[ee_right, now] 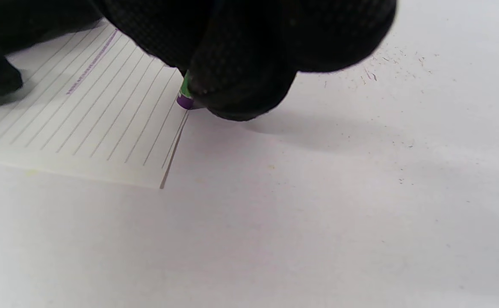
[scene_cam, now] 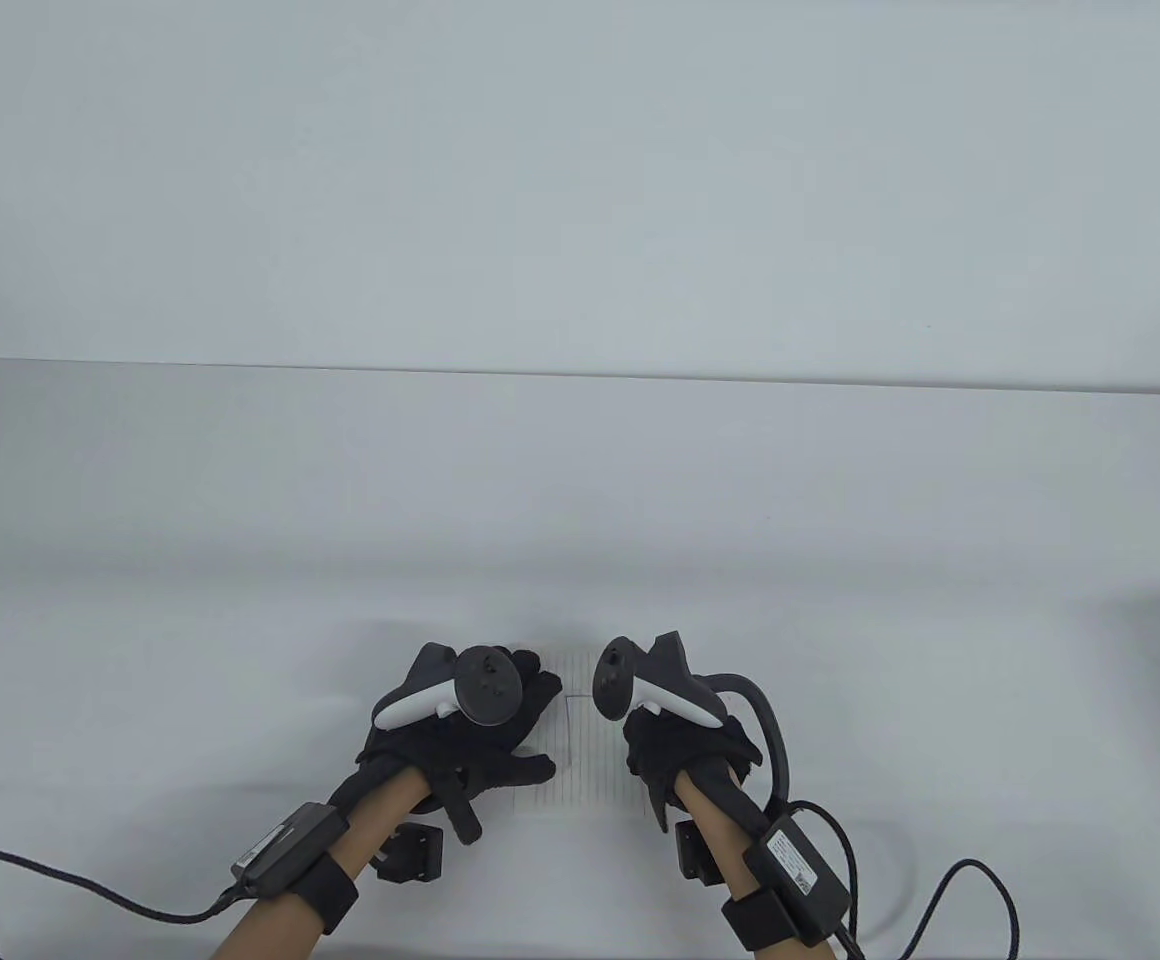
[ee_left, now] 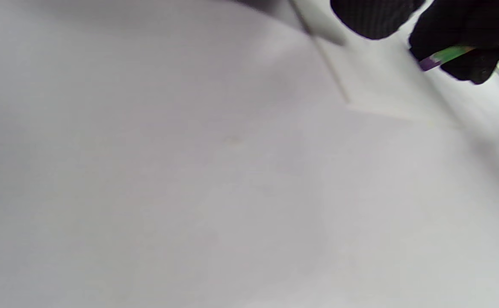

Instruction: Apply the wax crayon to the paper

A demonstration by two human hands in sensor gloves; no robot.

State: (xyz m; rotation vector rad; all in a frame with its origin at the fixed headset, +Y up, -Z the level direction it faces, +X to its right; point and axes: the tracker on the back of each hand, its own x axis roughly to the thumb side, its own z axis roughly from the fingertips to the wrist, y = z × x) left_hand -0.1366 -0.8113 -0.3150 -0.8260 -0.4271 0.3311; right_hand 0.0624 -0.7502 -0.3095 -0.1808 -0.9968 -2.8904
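A sheet of lined paper [scene_cam: 585, 745] lies on the white table between my hands; it also shows in the right wrist view [ee_right: 82, 115] with a faint purple stroke [ee_right: 91, 64] along one line. My left hand [scene_cam: 540, 715] rests spread flat on the paper's left part. My right hand [scene_cam: 630, 740] grips a crayon [ee_right: 184, 96] with a green wrapper and a purple tip. The tip touches down at the paper's right edge. The crayon also shows in the left wrist view [ee_left: 444, 56], held in the right hand's fingers [ee_left: 467, 38].
The white table [scene_cam: 580, 500] stretches far beyond the hands to its back edge against a white wall. Small dark specks [ee_right: 373, 75] lie on the table to the right of the paper. Cables trail from both wrists at the front edge.
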